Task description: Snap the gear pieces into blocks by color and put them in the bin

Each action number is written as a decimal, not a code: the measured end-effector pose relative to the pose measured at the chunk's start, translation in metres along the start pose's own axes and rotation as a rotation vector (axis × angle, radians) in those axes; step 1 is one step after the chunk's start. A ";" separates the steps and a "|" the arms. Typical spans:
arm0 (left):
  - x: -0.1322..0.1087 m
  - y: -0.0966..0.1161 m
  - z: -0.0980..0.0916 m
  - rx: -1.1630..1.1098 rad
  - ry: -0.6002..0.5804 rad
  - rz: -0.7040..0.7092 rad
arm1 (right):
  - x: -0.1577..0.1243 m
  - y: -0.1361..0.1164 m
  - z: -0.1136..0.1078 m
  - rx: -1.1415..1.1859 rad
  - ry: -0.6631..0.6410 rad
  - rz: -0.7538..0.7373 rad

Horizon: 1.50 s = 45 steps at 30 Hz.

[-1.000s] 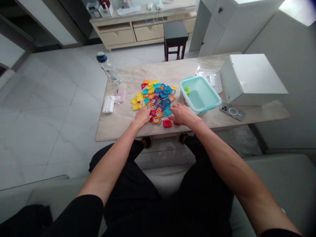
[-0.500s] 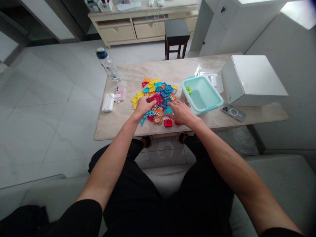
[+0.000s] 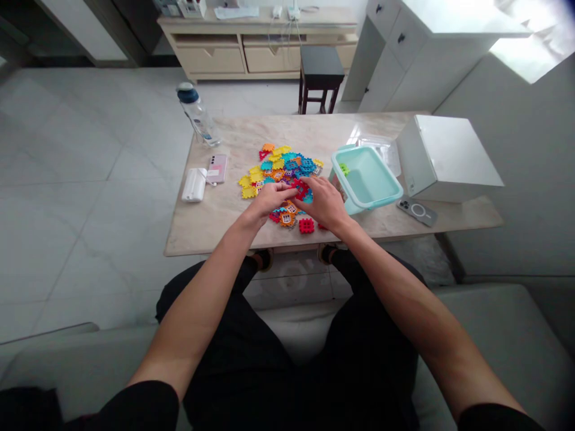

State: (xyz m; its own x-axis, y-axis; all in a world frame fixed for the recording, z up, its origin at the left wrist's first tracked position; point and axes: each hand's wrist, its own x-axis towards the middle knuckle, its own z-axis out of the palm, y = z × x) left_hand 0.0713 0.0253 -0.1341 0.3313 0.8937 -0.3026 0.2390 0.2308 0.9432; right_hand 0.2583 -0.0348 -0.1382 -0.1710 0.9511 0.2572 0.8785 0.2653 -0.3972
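Observation:
Over the pile of colourful plastic building tiles (image 3: 278, 164) both hands meet at a red square tile (image 3: 300, 188). My left hand (image 3: 268, 201) pinches its left side. From the right, my right hand (image 3: 324, 200) closes its fingers on the same tile and partly covers it. Below the hands lie orange window tiles (image 3: 286, 219) and, near the table's front edge, a red block (image 3: 306, 225). Another red piece is partly hidden beneath my right wrist. Blue and yellow tiles spread out behind and left of the hands.
Right of the pile stands a light teal tub (image 3: 368, 179) with a green piece (image 3: 344, 169) inside. Farther right are a white box (image 3: 453, 155) and a grey phone (image 3: 417, 211). A water bottle (image 3: 200, 120), pink phone (image 3: 217, 169) and white device (image 3: 194, 185) occupy the left side.
My left hand has carried the red tile slightly right and towards me. My right hand has come up from the pile and closed on the tile's right side.

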 end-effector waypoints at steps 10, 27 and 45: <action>-0.007 0.021 -0.016 -0.035 0.284 0.183 | -0.007 0.020 0.006 -0.129 -0.266 -0.100; -0.019 0.029 -0.016 -0.109 0.206 0.169 | -0.020 0.036 0.025 -0.332 -0.654 -0.127; -0.021 0.028 -0.017 -0.126 0.192 0.180 | -0.024 0.042 0.036 -0.337 -0.649 -0.101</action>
State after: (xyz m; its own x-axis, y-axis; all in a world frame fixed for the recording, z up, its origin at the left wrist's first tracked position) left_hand 0.0560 0.0198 -0.0987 0.1760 0.9784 -0.1088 0.0728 0.0973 0.9926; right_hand 0.2833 -0.0405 -0.1932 -0.3957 0.8545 -0.3366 0.9162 0.3926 -0.0805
